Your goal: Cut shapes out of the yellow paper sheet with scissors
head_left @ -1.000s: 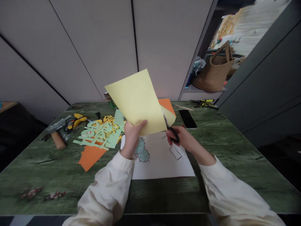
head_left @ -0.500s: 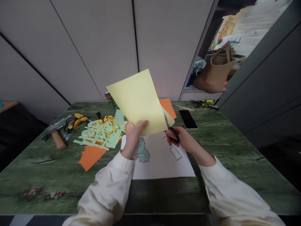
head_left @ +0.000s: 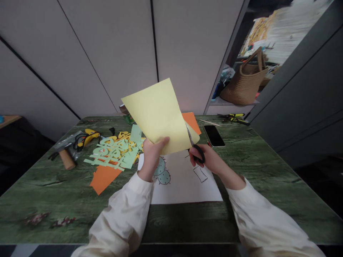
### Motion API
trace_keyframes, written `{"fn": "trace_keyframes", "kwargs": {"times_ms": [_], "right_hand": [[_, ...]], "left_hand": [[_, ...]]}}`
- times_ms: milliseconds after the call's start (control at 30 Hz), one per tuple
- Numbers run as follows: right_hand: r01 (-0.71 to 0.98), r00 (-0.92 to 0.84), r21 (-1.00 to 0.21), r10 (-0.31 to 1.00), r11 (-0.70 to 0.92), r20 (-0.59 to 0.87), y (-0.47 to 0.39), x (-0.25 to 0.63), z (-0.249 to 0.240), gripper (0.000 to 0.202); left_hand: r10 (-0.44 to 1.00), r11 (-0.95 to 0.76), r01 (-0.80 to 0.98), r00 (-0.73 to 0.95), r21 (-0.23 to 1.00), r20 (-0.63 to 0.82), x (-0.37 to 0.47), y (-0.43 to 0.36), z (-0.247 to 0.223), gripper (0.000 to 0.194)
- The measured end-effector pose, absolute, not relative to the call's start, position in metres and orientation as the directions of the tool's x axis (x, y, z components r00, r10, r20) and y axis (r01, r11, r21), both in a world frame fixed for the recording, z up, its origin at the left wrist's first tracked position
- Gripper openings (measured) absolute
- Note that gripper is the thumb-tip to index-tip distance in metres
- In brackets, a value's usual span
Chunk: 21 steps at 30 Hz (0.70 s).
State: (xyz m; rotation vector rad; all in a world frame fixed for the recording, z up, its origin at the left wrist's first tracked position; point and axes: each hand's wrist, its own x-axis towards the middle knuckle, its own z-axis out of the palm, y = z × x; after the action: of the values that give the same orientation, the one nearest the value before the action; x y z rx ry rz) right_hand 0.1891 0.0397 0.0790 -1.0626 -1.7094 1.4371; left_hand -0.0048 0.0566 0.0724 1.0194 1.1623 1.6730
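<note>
Gripping the yellow sheet (head_left: 158, 114) by its lower edge with the left hand (head_left: 152, 151), thumb pressed on the front face, and holding it tilted above the far part of the drawing sheet (head_left: 184, 189). Clamping the right hand (head_left: 207, 157) on the scissors (head_left: 197, 153), with fingers around the black handles, above the right part of the drawing sheet. Setting the blades against the right side of the yellow sheet, beside a curled flap; cannot tell how far apart they stand.

Showing on the drawing sheet, near its left edge, blue-green spiky rounds (head_left: 164, 176), and near its right edge a dark outlined shape (head_left: 200, 174). Lying beyond the drawing sheet, partly hidden, an orange piece (head_left: 192, 121). Resting left of the drawing sheet, green cut-outs (head_left: 115, 152) heaped with yellow scraps (head_left: 123, 135), beside another orange paper (head_left: 105, 177). Farther left of the drawing sheet, lying near each other, a wooden-handled tool (head_left: 66, 159) and a yellow tool (head_left: 89, 138) with a black cord. Lying beyond the drawing sheet to its right, a phone (head_left: 214, 135), a thin stick (head_left: 210, 122) and yellow-and-black pliers (head_left: 235, 119). Reaching around the drawing sheet on every side, the green table (head_left: 262, 178). Standing well beyond the drawing sheet to its right, on a ledge, a woven bag (head_left: 244, 84)
</note>
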Motion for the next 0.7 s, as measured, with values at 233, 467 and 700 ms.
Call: {"fn": "trace_keyframes", "kwargs": {"times_ms": [233,467,700], "right_hand": [[0.186,-0.439,-0.980,0.898,0.065,-0.024,0.0386,0.1888,0.0796,0.043],[0.192,-0.434,-0.979,0.901,0.070,-0.021,0.0384,0.1877,0.0799,0.044],[0.230,-0.419,-0.970,0.907,0.072,-0.032,0.0388,0.1895,0.0791,0.045]], "left_hand": [[0.940,-0.227,-0.190,-0.301,0.955,0.163,-0.0059,0.0576,0.0704,0.042],[0.936,-0.232,-0.176,-0.308,0.957,0.170,-0.0059,0.0574,0.0702,0.043],[0.931,-0.243,-0.178,-0.319,0.953,0.178,-0.0056,0.0581,0.0701,0.043]]}}
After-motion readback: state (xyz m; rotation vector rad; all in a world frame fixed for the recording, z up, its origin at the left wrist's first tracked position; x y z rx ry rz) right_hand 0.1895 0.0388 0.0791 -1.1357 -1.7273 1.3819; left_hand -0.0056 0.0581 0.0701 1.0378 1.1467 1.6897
